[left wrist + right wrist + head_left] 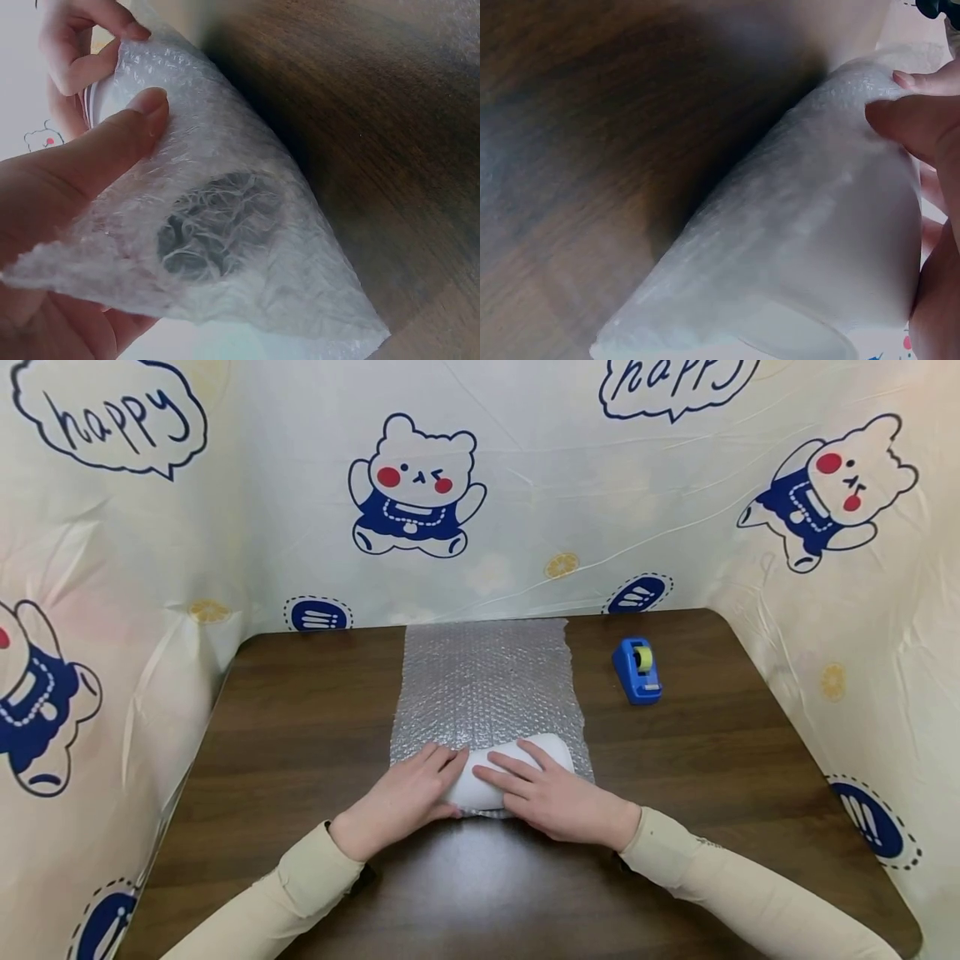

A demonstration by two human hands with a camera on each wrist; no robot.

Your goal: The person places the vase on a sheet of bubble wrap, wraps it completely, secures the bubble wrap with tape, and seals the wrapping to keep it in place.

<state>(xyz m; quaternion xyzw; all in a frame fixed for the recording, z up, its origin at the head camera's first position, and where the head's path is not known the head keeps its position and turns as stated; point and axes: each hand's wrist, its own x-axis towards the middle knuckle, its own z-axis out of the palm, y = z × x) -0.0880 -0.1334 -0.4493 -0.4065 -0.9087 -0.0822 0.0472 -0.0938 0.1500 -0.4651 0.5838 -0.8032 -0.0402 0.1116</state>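
A smooth white oblong object [472,787] with rounded ends lies on the near end of a sheet of bubble wrap [487,685]. My left hand [401,797] holds its left part, thumb on the near edge of the wrap, fingers over the top. With my right hand [558,797] I grip the right part; the fingers spread across the white surface and the thumb presses the wrap in the right wrist view. Through the raised wrap, a dark round patch [221,225] shows in the left wrist view. The object's underside is covered by the wrap.
A blue tape dispenser [637,672] with a yellowish roll stands at the back right of the brown wooden table [315,710]. Behind and on both sides hangs a pale printed curtain [525,502]. The wrap stretches away to the table's far edge.
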